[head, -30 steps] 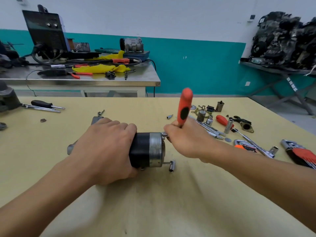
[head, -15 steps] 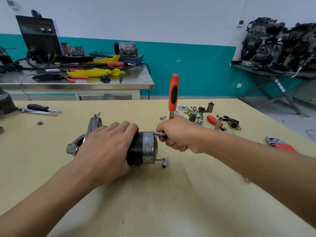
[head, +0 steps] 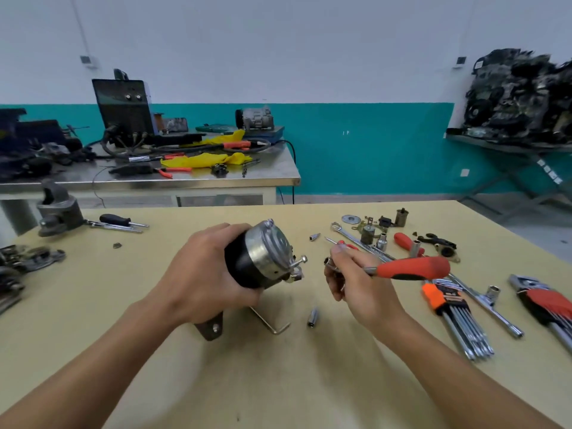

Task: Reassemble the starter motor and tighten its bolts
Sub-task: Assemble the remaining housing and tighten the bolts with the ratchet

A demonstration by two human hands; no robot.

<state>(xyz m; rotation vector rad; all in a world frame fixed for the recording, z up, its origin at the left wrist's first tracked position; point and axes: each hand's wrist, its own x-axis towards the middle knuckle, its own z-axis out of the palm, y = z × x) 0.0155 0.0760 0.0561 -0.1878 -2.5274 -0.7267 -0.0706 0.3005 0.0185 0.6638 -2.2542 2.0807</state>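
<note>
Left hand (head: pixel 198 274) is gripping the black-and-silver cylindrical starter motor (head: pixel 266 255) mid-bench, its silver bolt (head: pixel 299 261) poking toward 2 o'clock, sitting just 9 o'clock of the orange-handled socket wrench (head: pixel 411 267) that the right hand (head: pixel 359 286) is curling round.

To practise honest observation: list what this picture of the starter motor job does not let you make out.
1. Head view: starter motor nose end, covered by the left hand.
2. Head view: red-handled wrench drive end, mostly wrapped by the right hand.
3. Head view: metal parts at the left, cut off by the edge, blurred.
</note>
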